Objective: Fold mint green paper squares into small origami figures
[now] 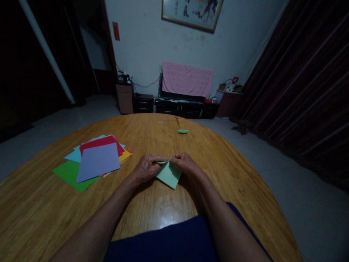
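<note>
A pale green sheet of paper (169,176), partly folded, is held between my two hands just above the wooden table. My left hand (146,168) pinches its left side, where a folded edge shows at the fingertips. With closed fingers, my right hand (184,163) grips the upper right part of the paper, close to the left fingertips. One corner of the sheet points down toward me. Beyond the hands, a small folded green paper piece (183,131) lies on the table.
Left of my hands lies a loose pile of coloured paper, with a lavender sheet (99,162) on top, a red sheet (113,141) beneath and a green sheet (71,175) sticking out. The round wooden table (231,203) reaches toward a low black cabinet (169,107) by the wall.
</note>
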A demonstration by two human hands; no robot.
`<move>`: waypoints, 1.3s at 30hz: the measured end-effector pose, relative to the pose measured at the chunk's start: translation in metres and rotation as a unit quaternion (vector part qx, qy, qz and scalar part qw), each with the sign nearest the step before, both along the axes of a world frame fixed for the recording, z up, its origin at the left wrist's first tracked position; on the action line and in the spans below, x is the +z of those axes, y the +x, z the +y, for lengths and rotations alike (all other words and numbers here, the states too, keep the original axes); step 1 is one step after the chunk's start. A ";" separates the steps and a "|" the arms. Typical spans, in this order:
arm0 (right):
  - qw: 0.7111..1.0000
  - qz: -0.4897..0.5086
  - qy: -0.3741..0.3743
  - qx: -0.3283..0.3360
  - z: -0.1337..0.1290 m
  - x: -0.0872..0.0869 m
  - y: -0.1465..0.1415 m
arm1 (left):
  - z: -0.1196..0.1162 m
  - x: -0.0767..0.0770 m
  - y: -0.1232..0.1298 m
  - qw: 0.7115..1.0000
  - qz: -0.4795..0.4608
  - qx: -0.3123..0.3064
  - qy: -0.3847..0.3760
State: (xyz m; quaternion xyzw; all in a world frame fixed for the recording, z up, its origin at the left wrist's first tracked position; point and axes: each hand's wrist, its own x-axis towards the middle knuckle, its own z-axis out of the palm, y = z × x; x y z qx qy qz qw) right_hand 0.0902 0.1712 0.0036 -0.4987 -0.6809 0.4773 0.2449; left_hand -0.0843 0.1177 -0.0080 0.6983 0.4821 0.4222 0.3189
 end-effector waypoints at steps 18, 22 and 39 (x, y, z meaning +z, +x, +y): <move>1.000 0.007 -0.012 0.005 0.002 -0.004 0.002 | 0.001 -0.001 0.000 0.993 0.091 -0.013 0.073; 1.000 0.012 -0.017 0.007 0.003 -0.005 0.002 | 0.002 -0.001 0.000 0.987 0.127 -0.010 0.096; 1.000 0.003 -0.007 -0.013 0.001 -0.005 -0.001 | 0.002 -0.003 0.001 0.995 0.083 0.015 0.046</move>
